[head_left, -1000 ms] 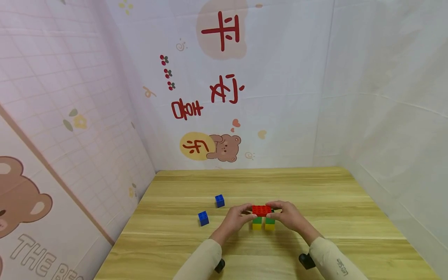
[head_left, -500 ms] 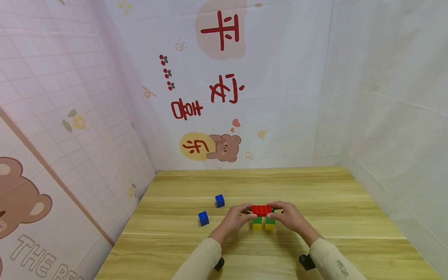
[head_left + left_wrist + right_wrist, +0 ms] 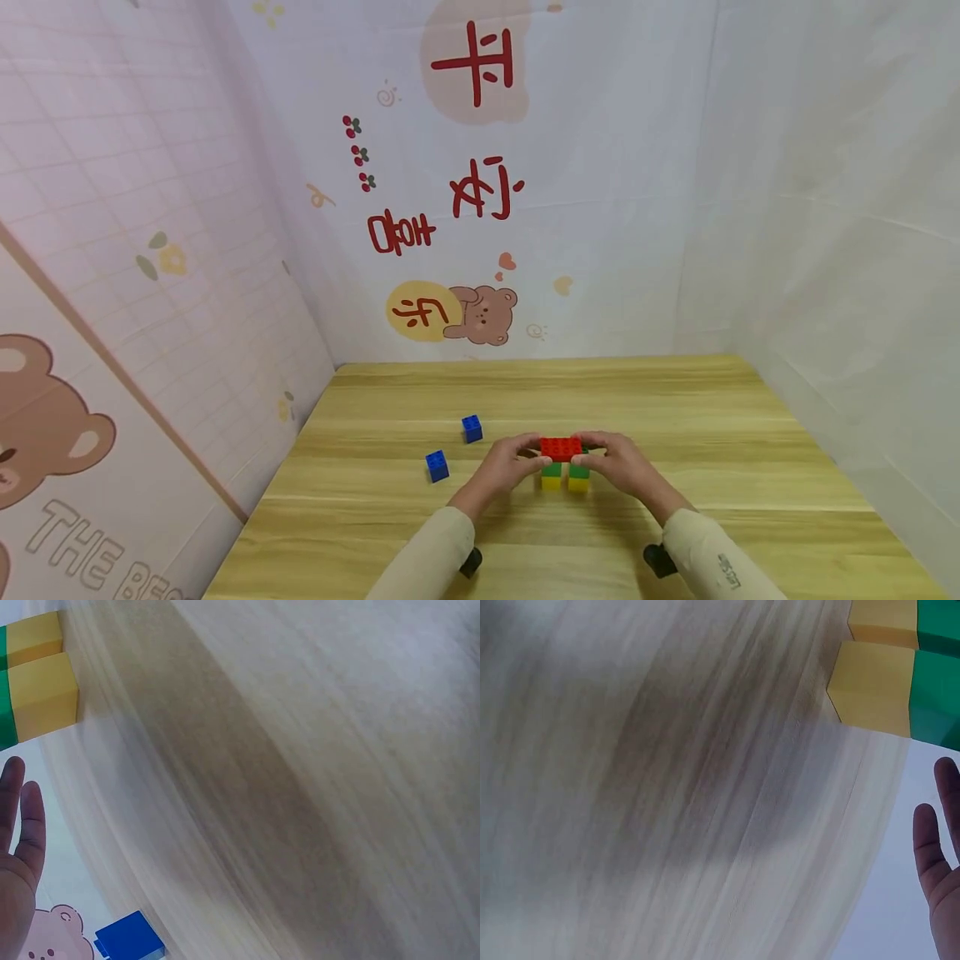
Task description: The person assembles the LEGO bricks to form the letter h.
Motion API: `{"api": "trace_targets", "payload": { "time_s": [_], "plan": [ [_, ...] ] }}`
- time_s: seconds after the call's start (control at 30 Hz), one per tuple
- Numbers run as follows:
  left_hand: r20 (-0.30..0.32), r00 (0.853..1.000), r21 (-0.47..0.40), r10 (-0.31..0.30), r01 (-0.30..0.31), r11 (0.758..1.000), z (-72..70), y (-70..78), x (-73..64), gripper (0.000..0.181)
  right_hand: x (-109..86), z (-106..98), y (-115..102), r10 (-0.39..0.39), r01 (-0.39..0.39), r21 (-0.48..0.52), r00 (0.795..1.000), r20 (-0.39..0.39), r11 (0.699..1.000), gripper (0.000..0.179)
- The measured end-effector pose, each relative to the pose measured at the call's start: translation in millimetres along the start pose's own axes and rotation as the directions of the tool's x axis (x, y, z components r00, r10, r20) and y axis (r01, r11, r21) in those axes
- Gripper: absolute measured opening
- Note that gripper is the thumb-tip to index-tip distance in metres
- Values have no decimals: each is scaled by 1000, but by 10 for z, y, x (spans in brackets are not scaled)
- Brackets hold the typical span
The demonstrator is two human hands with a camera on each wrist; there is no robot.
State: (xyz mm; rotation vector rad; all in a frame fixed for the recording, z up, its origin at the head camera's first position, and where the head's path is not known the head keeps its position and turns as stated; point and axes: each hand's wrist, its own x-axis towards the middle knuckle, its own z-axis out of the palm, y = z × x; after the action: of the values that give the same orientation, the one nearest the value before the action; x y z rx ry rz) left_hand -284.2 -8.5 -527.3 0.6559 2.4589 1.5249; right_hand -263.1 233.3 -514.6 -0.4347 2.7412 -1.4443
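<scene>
In the head view, a red toy building brick [image 3: 561, 450] lies across two short columns, each a green brick [image 3: 551, 470] over a yellow brick [image 3: 551, 483]. My left hand [image 3: 506, 468] pinches the red brick's left end between thumb and fingers. At the opposite end, my right hand [image 3: 621, 465] pinches it the same way. Both wrist views show the yellow bricks [image 3: 43, 697] standing on the table beside some fingers; the red brick is outside those views. Whether the red brick is fully pressed down cannot be told.
Two blue bricks, a farther one [image 3: 472, 428] and a nearer one [image 3: 437, 466], sit apart on the wooden table [image 3: 375, 517], left of the columns. Printed white cloth [image 3: 600, 208] surrounds the table at the back and sides. Black devices [image 3: 660, 560] show under the sleeves.
</scene>
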Motion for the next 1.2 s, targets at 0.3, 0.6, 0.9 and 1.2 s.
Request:
{"api": "trace_targets", "payload": {
  "time_s": [0.3,0.6,0.9,1.2],
  "plan": [
    [-14,1000,9,0,0,1000,6,23,12,30,4,12,3,14,-15,15,1000,28,1000,46],
    [-11,1000,30,-14,15,999,-8,37,15,32,-28,-17,6,67,-67,14,998,13,998,58],
    [-4,1000,36,-11,11,999,-33,10,33,35,12,8,19,69,-69,18,998,13,997,52],
    [-8,1000,38,2,-2,999,-21,-47,50,31,20,92,80,82,-82,60,997,-8,995,48]
  ]
}}
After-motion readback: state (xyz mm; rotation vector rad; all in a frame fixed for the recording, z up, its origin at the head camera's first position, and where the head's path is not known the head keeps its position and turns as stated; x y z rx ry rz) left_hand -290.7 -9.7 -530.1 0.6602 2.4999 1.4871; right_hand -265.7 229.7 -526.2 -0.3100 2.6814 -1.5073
